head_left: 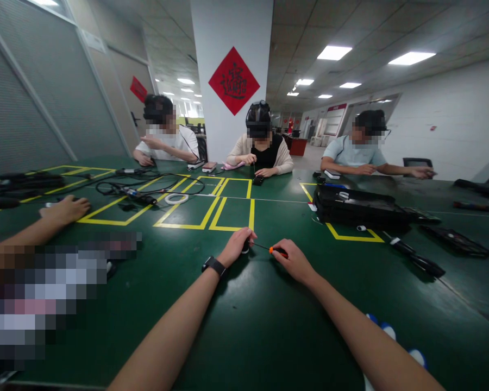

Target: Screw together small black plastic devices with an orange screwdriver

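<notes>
My right hand [294,262] is closed around the orange and black handle of a screwdriver [273,250]. Its thin metal shaft runs left to a small dark object with a pale lower edge [245,247]. Closed on that object is my left hand [235,245], with a dark band on the wrist. The fingers hide most of the object, so its kind is unclear, and I cannot tell whether the tip touches it. Both hands are over the green table [244,315], in front of the yellow tape outlines [232,228].
A black case [358,209] and a dark flat panel [456,240] lie to the right. Black cables [146,193] and a white ring [176,199] are at left. Another person's hand [67,210] rests at far left. Several people sit opposite. Blue and white items [388,330] lie near my right forearm.
</notes>
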Motion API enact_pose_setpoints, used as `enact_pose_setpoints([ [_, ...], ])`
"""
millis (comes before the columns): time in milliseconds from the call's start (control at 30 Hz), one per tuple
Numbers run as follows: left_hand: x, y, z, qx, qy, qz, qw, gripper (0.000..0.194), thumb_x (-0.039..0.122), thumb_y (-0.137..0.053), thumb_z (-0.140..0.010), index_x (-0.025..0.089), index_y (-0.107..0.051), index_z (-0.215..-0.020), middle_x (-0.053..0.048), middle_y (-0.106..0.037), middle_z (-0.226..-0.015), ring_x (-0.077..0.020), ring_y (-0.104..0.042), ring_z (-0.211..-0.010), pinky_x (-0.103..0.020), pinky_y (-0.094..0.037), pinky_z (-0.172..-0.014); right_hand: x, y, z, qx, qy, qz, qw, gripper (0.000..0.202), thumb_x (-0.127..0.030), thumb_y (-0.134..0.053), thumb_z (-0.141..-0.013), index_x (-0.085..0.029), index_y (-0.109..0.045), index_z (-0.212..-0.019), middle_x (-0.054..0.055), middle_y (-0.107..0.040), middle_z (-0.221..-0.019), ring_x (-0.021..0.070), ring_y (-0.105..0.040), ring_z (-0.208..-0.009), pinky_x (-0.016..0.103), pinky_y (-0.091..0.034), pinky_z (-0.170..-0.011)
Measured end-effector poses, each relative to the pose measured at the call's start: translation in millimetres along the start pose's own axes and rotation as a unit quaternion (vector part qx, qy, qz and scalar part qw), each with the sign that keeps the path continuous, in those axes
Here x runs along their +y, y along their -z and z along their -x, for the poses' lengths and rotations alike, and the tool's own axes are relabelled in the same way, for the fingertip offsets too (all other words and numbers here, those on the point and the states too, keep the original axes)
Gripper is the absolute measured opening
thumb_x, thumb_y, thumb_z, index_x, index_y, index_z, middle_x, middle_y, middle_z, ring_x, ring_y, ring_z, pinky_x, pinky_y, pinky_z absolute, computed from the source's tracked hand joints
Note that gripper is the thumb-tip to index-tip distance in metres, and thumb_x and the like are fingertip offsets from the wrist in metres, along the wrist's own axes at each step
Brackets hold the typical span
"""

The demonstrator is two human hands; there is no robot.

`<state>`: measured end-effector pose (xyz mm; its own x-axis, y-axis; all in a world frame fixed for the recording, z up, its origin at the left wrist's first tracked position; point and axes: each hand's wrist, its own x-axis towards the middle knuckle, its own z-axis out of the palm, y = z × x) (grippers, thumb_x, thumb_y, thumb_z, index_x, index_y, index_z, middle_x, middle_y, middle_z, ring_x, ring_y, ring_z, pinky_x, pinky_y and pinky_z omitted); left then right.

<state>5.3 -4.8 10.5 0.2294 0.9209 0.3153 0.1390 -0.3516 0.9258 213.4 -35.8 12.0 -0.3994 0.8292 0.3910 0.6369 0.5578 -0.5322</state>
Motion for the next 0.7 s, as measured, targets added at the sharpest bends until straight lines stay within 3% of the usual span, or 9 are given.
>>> enact_pose_setpoints([
  [300, 0.8, -0.1, 0.5, 0.007, -0.002, -0.023, 1.0, 0.041, 0.043, -0.029, -0.084, 0.015, -0.057, -0.075, -0.002, -0.055, -0.067, -0.0126, -0.052, -0.064, -0.026, -0.041, -0.066, 2.9, -1.7, -0.1, 0.001, -0.011, -0.02, 1.0, 0.018, -0.029, -0.056, -0.077, -0.019, -0.057, -0.092, 0.004, -0.057, -0.088, 0.0166, -0.049, -0.083, 0.03, -0.04, -0.074],
  [500, 0.4, 0.5, 0.6, 0.002, 0.001, -0.011, 1.0, 0.04, 0.043, -0.03, -0.084, 0.014, -0.057, -0.076, -0.002, -0.055, -0.068, -0.0126, -0.052, -0.065, -0.026, -0.041, -0.066, 3.6, -2.0, -1.5, -0.002, -0.003, -0.007, 1.0, 0.014, -0.025, -0.048, -0.082, -0.017, -0.059, -0.084, 0.004, -0.057, -0.085, 0.0166, -0.049, -0.082, 0.031, -0.039, -0.075],
  [700, 1.3, -0.3, 1.4, -0.001, 0.003, -0.009, 1.0, 0.04, 0.043, -0.029, -0.085, 0.014, -0.057, -0.077, -0.002, -0.054, -0.068, -0.0127, -0.052, -0.065, -0.026, -0.041, -0.066, 4.6, -1.6, -0.3, 0.003, -0.001, -0.022, 1.0, 0.015, -0.025, -0.052, -0.08, -0.018, -0.058, -0.091, 0.004, -0.058, -0.089, 0.0167, -0.05, -0.084, 0.031, -0.04, -0.076],
])
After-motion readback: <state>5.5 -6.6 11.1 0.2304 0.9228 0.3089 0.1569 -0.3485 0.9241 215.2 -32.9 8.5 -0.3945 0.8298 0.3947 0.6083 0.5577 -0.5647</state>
